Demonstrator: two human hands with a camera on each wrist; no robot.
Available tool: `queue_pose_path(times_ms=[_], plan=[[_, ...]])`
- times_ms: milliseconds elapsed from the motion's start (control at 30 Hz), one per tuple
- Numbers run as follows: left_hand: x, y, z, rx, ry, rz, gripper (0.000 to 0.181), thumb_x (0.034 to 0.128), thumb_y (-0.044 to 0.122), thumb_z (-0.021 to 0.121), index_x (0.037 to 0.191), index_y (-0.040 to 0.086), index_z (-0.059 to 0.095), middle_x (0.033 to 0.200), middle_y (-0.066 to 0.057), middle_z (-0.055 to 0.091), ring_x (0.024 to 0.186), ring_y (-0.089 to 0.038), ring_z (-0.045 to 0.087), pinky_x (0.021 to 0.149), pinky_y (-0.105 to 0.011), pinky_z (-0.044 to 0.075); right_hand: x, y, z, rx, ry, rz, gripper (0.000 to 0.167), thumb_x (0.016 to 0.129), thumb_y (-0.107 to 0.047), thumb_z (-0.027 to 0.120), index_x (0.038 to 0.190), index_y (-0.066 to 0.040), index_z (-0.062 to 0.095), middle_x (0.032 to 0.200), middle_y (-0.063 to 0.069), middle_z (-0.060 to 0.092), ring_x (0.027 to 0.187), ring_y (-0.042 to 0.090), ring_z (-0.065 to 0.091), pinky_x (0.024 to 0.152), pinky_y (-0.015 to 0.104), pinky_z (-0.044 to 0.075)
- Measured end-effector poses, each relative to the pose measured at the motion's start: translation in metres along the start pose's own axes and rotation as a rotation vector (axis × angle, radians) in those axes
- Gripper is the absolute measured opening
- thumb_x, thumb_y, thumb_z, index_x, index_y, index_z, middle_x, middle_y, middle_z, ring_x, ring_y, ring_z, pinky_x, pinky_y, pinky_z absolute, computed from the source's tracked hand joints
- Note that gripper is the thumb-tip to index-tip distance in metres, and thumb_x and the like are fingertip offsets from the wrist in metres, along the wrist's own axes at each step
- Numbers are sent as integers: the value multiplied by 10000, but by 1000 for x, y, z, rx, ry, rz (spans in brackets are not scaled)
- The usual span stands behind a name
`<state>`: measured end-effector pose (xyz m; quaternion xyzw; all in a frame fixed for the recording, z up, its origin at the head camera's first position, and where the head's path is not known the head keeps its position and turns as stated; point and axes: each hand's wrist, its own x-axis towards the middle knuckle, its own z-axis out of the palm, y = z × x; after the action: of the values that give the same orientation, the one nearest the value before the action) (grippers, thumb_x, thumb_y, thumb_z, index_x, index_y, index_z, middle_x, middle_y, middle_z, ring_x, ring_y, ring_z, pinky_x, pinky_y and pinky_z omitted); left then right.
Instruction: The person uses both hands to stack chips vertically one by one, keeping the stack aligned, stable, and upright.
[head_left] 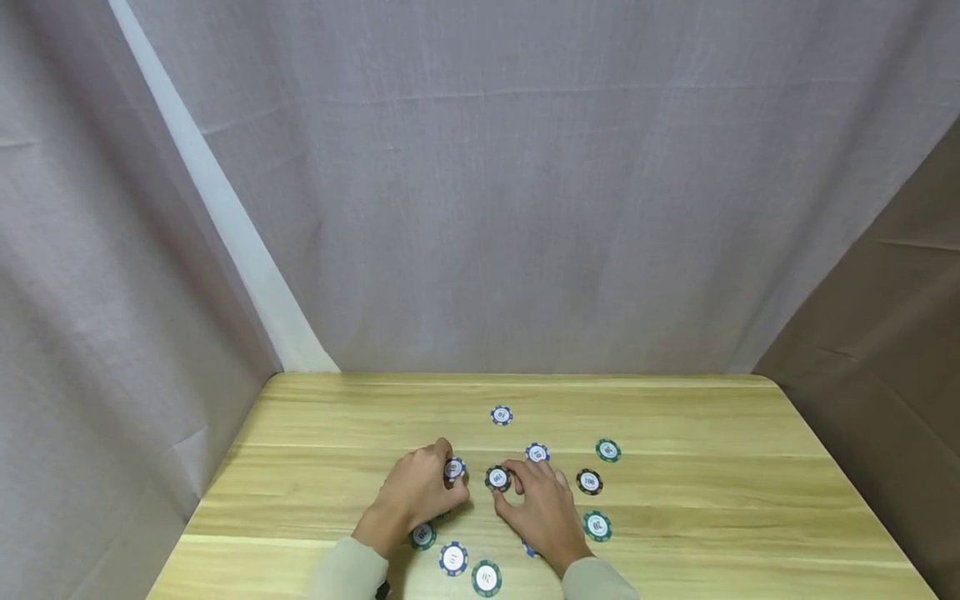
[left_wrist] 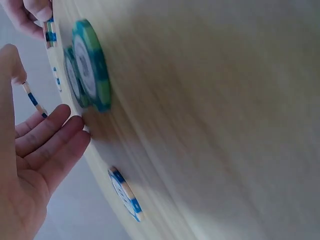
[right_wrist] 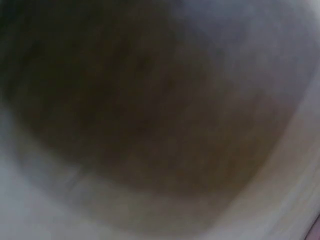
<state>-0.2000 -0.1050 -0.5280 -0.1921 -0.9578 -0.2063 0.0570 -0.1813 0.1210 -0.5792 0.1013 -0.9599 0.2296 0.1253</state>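
My left hand [head_left: 422, 485] pinches a blue-and-white chip [head_left: 454, 469] between thumb and a finger; the left wrist view shows this chip [left_wrist: 34, 100] edge-on, with the other fingers of the hand [left_wrist: 37, 160] spread below. Just to the right, my right hand [head_left: 546, 508] holds a black chip marked 100 [head_left: 498, 477] by its edge with thumb and fingers. In the left wrist view the right hand's fingers [left_wrist: 37, 10] are on a small stack of chips [left_wrist: 50, 34]. The right wrist view is dark and blurred.
Green chips lie near the left forearm [head_left: 423, 536], at the front [head_left: 487, 577] and at the right [head_left: 597, 526], [head_left: 608, 450]. A black chip [head_left: 589, 482] is between those two. Blue chips lie at the front [head_left: 453, 558] and farther back [head_left: 502, 415]. Curtains [head_left: 495, 208] stand behind the table [head_left: 712, 467].
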Motion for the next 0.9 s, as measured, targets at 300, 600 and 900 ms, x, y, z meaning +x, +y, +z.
queue_pose_path(times_ms=[300, 600, 900], plan=[[4, 14, 5, 4, 8, 56, 390, 806, 299, 711, 1118, 70, 669, 837, -4, 710, 650, -79, 578, 611, -263, 535, 0, -1, -1, -6, -31, 28, 428, 875, -503, 772, 1233, -274, 725, 770, -203, 436, 802, 50, 406, 735, 276, 312], [7, 24, 13, 103, 24, 124, 370, 819, 303, 717, 1121, 90, 736, 944, -7, 733, 737, -99, 638, 658, -282, 567, -1, -1, -1, 3, 5, 0, 416, 854, -473, 789, 1209, -265, 729, 769, -205, 436, 794, 38, 398, 723, 268, 310], [11, 31, 23, 164, 1, 176, 359, 863, 344, 700, 1139, 120, 748, 994, 0, 748, 871, -135, 689, 732, -312, 592, 0, -2, -3, -6, -42, 14, 446, 880, -518, 757, 1252, -274, 720, 786, -203, 434, 812, 44, 397, 754, 269, 312]])
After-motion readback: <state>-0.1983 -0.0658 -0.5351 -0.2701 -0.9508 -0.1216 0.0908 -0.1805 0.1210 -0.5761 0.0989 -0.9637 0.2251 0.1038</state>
